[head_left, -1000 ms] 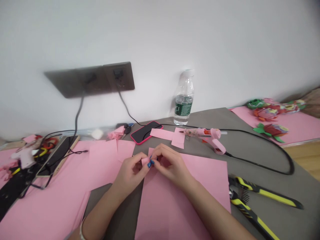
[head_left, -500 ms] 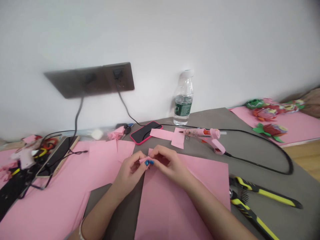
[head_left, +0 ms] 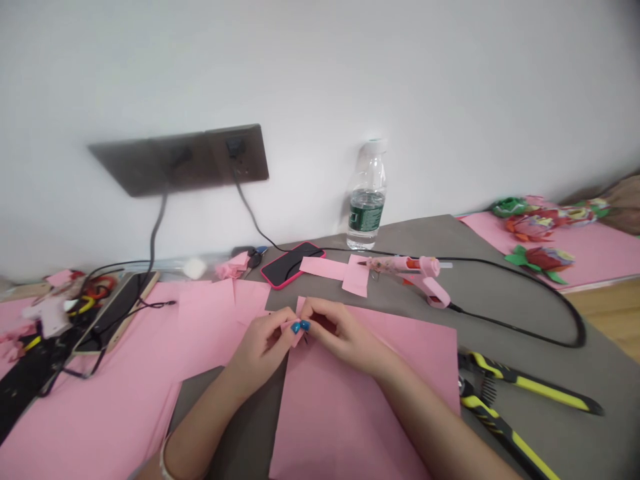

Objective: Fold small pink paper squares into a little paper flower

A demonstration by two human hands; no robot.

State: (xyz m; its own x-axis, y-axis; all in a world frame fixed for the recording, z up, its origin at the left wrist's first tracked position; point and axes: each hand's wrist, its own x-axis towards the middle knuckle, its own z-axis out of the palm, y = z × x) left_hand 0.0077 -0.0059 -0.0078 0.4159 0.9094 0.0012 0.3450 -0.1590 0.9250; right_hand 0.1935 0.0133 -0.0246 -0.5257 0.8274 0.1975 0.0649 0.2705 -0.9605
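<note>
A small piece of pink paper (head_left: 287, 327) is pinched between my two hands, partly covered by the fingers. My left hand (head_left: 265, 341) closes on its left side, thumb pressed against the forefinger. From the other side my right hand (head_left: 343, 333) grips it, and the two blue-nailed thumbs almost meet. Below them lies a large sheet of pink paper (head_left: 345, 420) on the grey table. Just beyond the hands are two small pink paper strips (head_left: 324, 268), beside a phone (head_left: 293, 265) with a pink edge.
A pink glue gun (head_left: 425, 277) with a black cord lies to the right. Yellow-and-black pliers (head_left: 530, 392) rest at the right front. Against the wall stands a water bottle (head_left: 367, 207). Pink sheets (head_left: 125, 393) cover the left side. Paper flowers (head_left: 543, 260) sit far right.
Both hands have dropped very slightly, and the thumbs and the pink paper piece have shifted a little to the right. Everything else stays in place.
</note>
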